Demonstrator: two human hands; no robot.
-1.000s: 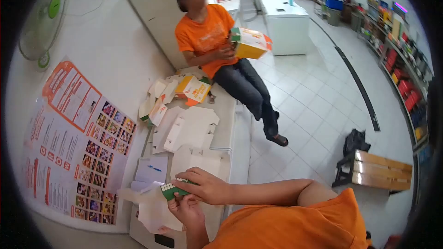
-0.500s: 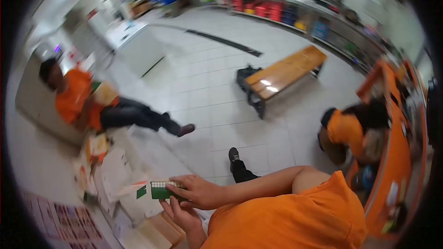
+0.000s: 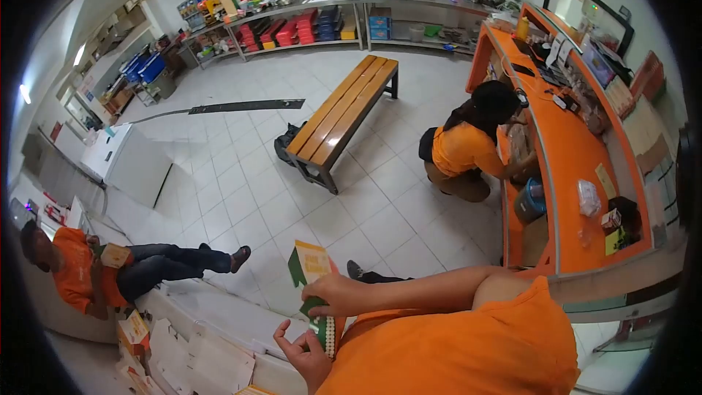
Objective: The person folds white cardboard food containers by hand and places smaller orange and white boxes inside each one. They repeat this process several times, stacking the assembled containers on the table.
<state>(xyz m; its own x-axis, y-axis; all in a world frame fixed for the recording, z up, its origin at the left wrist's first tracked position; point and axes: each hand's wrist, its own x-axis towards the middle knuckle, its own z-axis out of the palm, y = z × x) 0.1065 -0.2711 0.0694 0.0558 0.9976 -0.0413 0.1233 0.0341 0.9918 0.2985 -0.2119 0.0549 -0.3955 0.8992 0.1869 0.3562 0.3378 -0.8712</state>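
Observation:
A small food carton [image 3: 326,330], green with a row of white dots along its edge and an orange-and-yellow printed flap [image 3: 311,260] raised, is in front of my orange shirt. My right hand [image 3: 336,295] reaches across from the right and is closed on the carton, between flap and body. Just below it, my left hand [image 3: 303,355] is turned palm up with its fingers apart, close beside the carton's lower end. White unfolded cartons [image 3: 212,358] lie to the left of my hands on a pale surface.
At left, a seated person [image 3: 77,267] in orange holds a similar carton [image 3: 115,255]. Another person [image 3: 464,148] crouches by the orange counter [image 3: 570,146] at right. A wooden bench [image 3: 344,110] stands ahead, a white chest freezer [image 3: 128,164] to the left, steel shelving [image 3: 292,11] behind.
My view has swung to the right. The carton has turned, and its printed flap now stands up. My left hand has opened away from it, while my right hand keeps hold.

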